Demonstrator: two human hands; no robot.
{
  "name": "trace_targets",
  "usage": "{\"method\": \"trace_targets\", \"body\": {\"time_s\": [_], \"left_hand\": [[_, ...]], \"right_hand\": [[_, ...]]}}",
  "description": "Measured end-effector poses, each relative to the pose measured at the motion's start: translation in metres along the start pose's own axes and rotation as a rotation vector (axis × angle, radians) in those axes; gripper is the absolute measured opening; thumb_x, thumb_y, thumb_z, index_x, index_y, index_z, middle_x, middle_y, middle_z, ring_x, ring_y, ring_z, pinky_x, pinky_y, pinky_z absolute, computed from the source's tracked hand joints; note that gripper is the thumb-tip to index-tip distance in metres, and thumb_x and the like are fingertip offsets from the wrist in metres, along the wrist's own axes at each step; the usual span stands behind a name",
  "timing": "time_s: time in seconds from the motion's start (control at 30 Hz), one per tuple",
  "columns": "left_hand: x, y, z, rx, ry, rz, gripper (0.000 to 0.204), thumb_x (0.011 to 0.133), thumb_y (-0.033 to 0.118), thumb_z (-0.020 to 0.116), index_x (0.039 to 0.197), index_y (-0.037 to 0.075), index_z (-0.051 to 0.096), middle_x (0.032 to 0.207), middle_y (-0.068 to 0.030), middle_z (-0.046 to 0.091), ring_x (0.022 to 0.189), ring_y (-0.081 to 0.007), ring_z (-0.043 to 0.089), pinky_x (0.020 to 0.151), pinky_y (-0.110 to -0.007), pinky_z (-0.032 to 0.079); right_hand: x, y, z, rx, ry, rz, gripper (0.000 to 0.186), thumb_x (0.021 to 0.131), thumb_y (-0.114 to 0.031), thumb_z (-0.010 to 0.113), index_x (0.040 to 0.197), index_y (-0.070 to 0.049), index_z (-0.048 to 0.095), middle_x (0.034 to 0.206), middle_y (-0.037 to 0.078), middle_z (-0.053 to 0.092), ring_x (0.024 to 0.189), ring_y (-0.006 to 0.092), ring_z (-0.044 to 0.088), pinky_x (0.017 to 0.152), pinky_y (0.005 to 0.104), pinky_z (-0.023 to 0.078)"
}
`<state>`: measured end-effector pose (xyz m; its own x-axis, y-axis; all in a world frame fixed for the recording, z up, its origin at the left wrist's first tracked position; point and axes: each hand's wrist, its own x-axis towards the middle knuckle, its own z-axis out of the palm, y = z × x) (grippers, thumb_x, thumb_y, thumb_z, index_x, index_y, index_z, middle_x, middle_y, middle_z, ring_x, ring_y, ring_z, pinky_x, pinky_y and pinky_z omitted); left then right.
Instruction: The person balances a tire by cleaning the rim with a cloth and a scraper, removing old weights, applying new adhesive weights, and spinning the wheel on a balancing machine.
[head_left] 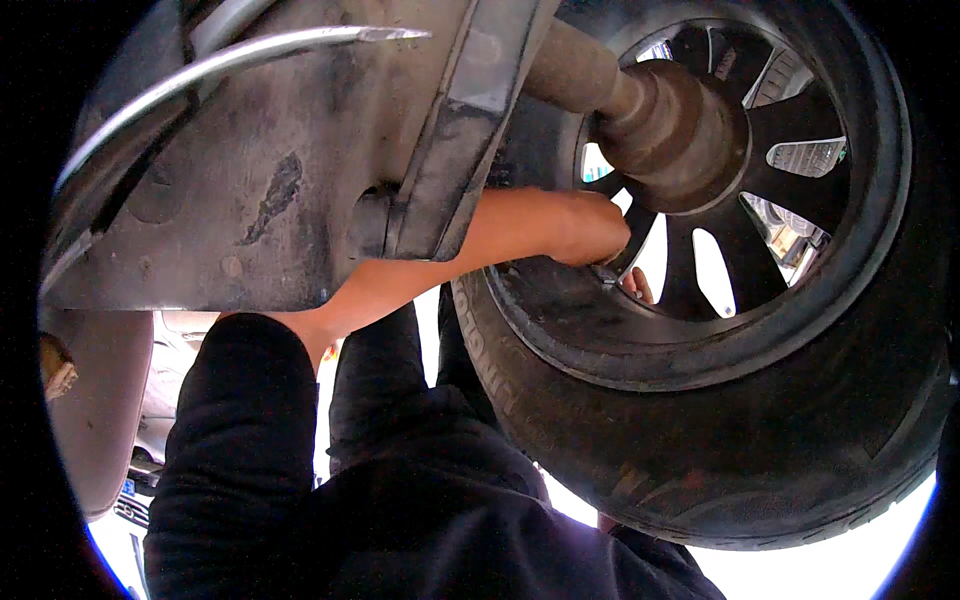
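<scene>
Plainly, the wheel [682, 275] sits at the right, its hollow inner side facing the view, and it lies rightward of the left hand [597, 228], which is at the lower left of the rim's inner edge. The nearest spokes slant downward from the hub, while the drive shaft [568, 65] runs from upper left into a dark joint [672, 140] above and right of that hand. Its fingers curl out of sight, so whether they pinch anything cannot be told. Fingertips [640, 286] show just below, at a spoke opening; whose they are is unclear, as is the right hand's place. Outward, the tyre [720, 440] rings the rim, and a scuffed grey panel [220, 225] covers part of the bare left forearm [420, 275].
</scene>
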<state>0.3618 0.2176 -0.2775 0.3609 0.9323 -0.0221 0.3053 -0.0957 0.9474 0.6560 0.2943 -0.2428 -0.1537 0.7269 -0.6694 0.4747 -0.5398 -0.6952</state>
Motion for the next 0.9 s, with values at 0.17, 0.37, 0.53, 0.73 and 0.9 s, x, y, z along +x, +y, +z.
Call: {"method": "trace_targets", "body": {"time_s": [0.17, 0.37, 0.53, 0.73, 0.9], "left_hand": [[-0.031, -0.001, 0.007, -0.226, 0.086, -0.087, 0.031, 0.073, 0.008, 0.06, 0.101, 0.003, 0.072, 0.1, -0.0206, 0.069, 0.097, -0.0363, 0.066, 0.084, -0.044, 0.052], [-0.038, 0.001, 0.039, -0.33, 0.134, -0.082, 0.035, 0.085, 0.013, 0.046, 0.109, 0.002, 0.07, 0.111, -0.0203, 0.067, 0.108, -0.0366, 0.062, 0.095, -0.043, 0.047], [-0.057, -0.011, 0.052, -0.462, 0.476, -0.147, 0.038, 0.086, 0.011, 0.044, 0.116, 0.002, 0.066, 0.124, -0.0222, 0.06, 0.119, -0.0365, 0.054, 0.104, -0.043, 0.039], [-0.062, 0.003, 0.039, -0.346, 0.37, -0.131, 0.034, 0.09, 0.018, 0.044, 0.107, 0.0, 0.066, 0.107, -0.0221, 0.066, 0.104, -0.0394, 0.061, 0.093, -0.046, 0.047], [-0.049, 0.004, 0.037, -0.248, 0.094, -0.14, 0.04, 0.1, 0.03, 0.04, 0.123, 0.002, 0.058, 0.12, -0.0217, 0.06, 0.113, -0.0399, 0.056, 0.098, -0.045, 0.044]], "right_hand": [[0.0, -0.008, 0.007, 0.012, -0.04, 0.004, 0.056, 0.1, -0.025, 0.053, 0.148, -0.007, 0.028, 0.138, 0.014, 0.051, 0.121, 0.0268, 0.055, 0.104, 0.0444, 0.047], [-0.015, -0.015, 0.005, 0.057, -0.039, 0.046, 0.056, 0.1, -0.026, 0.052, 0.148, -0.008, 0.029, 0.138, 0.014, 0.051, 0.122, 0.0269, 0.054, 0.104, 0.0444, 0.046], [-0.036, -0.03, 0.004, 0.123, -0.062, 0.08, 0.056, 0.1, -0.027, 0.051, 0.148, -0.008, 0.029, 0.139, 0.013, 0.05, 0.123, 0.0269, 0.053, 0.104, 0.0445, 0.046], [-0.07, -0.05, -0.011, 0.187, -0.078, 0.131, 0.056, 0.1, -0.028, 0.05, 0.148, -0.008, 0.029, 0.14, 0.013, 0.05, 0.123, 0.027, 0.053, 0.105, 0.0445, 0.045], [-0.085, -0.062, -0.019, 0.224, -0.103, 0.147, 0.056, 0.1, -0.029, 0.049, 0.148, -0.008, 0.029, 0.14, 0.013, 0.05, 0.124, 0.027, 0.052, 0.105, 0.0445, 0.045]]}}
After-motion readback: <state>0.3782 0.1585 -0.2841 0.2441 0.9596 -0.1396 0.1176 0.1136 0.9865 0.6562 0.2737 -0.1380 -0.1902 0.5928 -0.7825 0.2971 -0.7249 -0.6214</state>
